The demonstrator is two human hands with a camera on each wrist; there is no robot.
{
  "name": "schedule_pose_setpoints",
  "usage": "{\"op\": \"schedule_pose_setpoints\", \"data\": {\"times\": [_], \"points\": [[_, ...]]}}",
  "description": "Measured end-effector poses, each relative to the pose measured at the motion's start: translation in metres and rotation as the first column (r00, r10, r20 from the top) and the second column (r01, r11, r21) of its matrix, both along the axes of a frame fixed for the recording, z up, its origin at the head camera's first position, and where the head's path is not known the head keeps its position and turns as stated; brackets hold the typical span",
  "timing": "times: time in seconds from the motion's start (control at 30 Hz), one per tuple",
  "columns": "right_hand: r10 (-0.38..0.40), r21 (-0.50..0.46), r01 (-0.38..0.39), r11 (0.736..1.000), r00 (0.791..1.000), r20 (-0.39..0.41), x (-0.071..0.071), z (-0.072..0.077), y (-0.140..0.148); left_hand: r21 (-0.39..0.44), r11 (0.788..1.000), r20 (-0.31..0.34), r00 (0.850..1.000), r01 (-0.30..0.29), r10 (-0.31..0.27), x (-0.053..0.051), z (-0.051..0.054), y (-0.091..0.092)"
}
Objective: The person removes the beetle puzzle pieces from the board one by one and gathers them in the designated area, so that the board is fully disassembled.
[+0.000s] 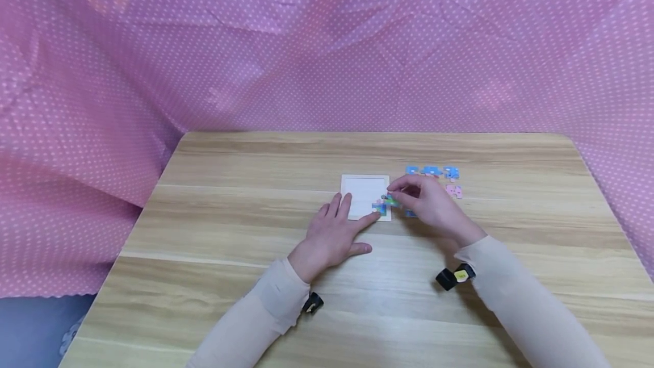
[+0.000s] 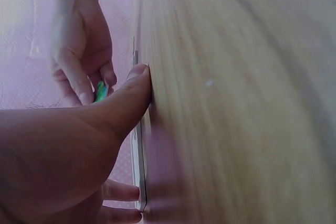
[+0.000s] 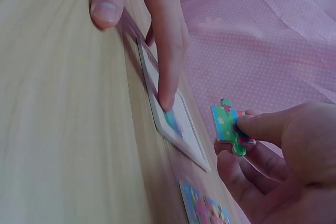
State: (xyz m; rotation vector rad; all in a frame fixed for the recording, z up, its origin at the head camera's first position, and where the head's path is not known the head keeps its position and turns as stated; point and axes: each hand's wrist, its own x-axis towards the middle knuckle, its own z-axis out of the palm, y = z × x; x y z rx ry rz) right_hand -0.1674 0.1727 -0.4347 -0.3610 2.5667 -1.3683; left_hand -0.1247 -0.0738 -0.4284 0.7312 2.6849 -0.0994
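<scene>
A white square puzzle tray [image 1: 365, 176] lies on the table, with one blue-green puzzle piece [image 1: 379, 209] in its near right corner. My left hand [image 1: 329, 237] lies spread over the tray's near left side; its index fingertip presses on that piece, also glimpsed under the finger in the right wrist view. Between thumb and fingers, my right hand [image 1: 434, 203] pinches a green and blue puzzle piece [image 3: 226, 124], raised over the tray's right edge. In the left wrist view only a green sliver of this held piece [image 2: 100, 91] shows beyond my left thumb.
Loose puzzle pieces lie right of the tray: several blue ones [image 1: 431, 170] at the back, a pink one [image 1: 453, 191] further right, and others partly hidden under my right hand. A pink dotted cloth [image 1: 327, 72] hangs behind the wooden table [image 1: 245, 169].
</scene>
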Motion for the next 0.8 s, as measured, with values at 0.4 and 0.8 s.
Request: {"op": "schedule_pose_setpoints", "data": {"times": [0.4,0.8], "points": [[-0.047,0.062,0.05,0.997,0.997,-0.054,0.014,-0.001,0.032,-0.009,1.0,-0.008,1.0,-0.002,0.001,-0.001,-0.003,0.001],[-0.084,0.104,0.092,0.99,0.993,-0.082,0.025,-0.004,0.057,-0.008,1.0,-0.02,1.0,0.0,-0.001,-0.001,-0.003,0.001]]}}
